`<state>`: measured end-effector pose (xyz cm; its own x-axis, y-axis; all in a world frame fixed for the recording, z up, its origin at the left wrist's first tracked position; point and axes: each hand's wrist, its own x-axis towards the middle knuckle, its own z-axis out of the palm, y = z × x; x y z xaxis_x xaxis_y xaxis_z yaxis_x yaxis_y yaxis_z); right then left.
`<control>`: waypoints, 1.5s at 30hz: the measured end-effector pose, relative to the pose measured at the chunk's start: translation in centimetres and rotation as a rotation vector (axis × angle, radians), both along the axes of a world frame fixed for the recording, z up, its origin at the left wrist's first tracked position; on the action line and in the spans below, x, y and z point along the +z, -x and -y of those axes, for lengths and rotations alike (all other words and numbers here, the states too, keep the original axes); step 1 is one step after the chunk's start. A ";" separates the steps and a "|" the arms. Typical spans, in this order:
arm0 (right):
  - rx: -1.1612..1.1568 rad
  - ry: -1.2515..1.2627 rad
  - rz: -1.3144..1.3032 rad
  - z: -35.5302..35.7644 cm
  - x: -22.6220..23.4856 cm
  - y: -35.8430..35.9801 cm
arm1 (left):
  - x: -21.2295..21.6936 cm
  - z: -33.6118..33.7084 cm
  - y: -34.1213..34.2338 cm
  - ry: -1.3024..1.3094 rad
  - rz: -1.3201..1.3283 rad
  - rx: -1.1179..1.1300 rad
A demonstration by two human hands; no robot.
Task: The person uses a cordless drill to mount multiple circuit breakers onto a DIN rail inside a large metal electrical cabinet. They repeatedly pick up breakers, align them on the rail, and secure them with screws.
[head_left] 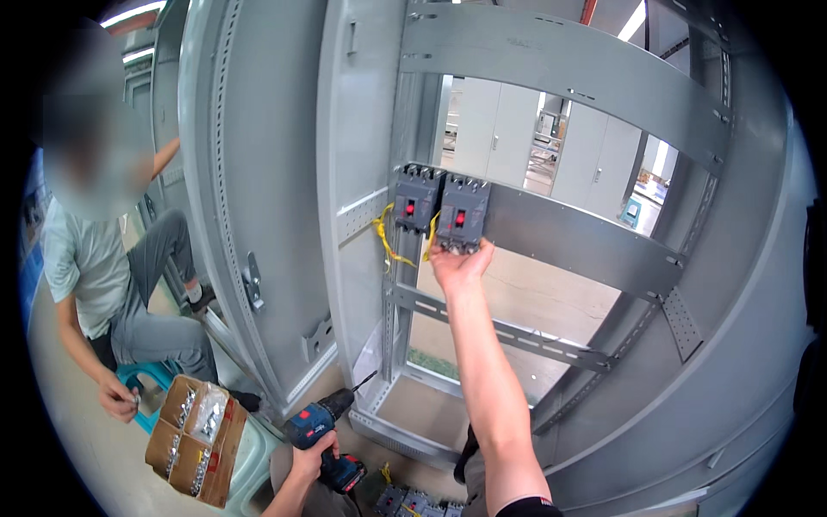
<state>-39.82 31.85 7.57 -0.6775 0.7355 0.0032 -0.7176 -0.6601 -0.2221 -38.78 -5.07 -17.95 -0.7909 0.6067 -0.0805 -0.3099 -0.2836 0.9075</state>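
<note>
The right hand [461, 263] reaches up, fingers closed under the bottom edge of a dark circuit breaker [463, 217] mounted on a grey cabinet rail [577, 237]. Lower down, the left hand [312, 457] grips a blue cordless drill [323, 422]; a second breaker [417, 200] apparently sits just beside the first.

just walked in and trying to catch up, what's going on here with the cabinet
A person stands at an open grey electrical cabinet. Their right hand reaches up and holds the underside of the right circuit breaker, which sits beside a second breaker on a grey mounting rail. Their left hand holds a blue cordless drill down low, bit pointing toward the cabinet. A co-worker sits at left by a cardboard box of bagged hardware.
</note>
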 end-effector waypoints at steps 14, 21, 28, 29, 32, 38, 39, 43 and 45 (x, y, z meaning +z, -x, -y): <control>0.025 -0.014 0.027 -1.4 -0.5 1.3 | 24.6 -16.9 1.6 -0.259 -0.628 -0.017; 0.061 -0.043 -0.051 -0.7 -0.5 2.3 | 24.8 -19.5 1.3 -0.237 -0.771 0.089; 0.001 -0.109 -0.048 -0.2 0.5 0.8 | 24.2 -20.5 1.9 -0.281 -0.710 0.062; -0.007 -0.110 -0.036 -0.3 0.2 0.9 | 24.0 -20.4 1.9 -0.266 -0.732 0.065; -0.018 -0.102 -0.021 -1.1 0.0 1.1 | 24.3 -20.0 1.6 -0.242 -0.665 0.011; 0.018 -0.086 -0.016 0.4 1.0 0.7 | 24.5 -20.0 2.5 -0.258 -0.702 0.017; 0.020 -0.084 -0.016 0.3 0.9 0.8 | 24.6 -19.9 2.7 -0.259 -0.712 0.014; -0.030 -0.139 -0.002 -0.3 0.3 1.3 | 24.2 -20.2 2.7 -0.233 -0.870 0.102; -0.021 -0.184 -0.036 -1.7 -0.3 1.6 | 24.0 -20.5 3.0 -0.217 -1.058 0.162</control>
<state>-41.47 33.52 7.24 -0.6589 0.7344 0.1626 -0.7405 -0.5953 -0.3119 -41.79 15.45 6.09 -0.4685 0.4082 0.7835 0.6534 -0.4369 0.6182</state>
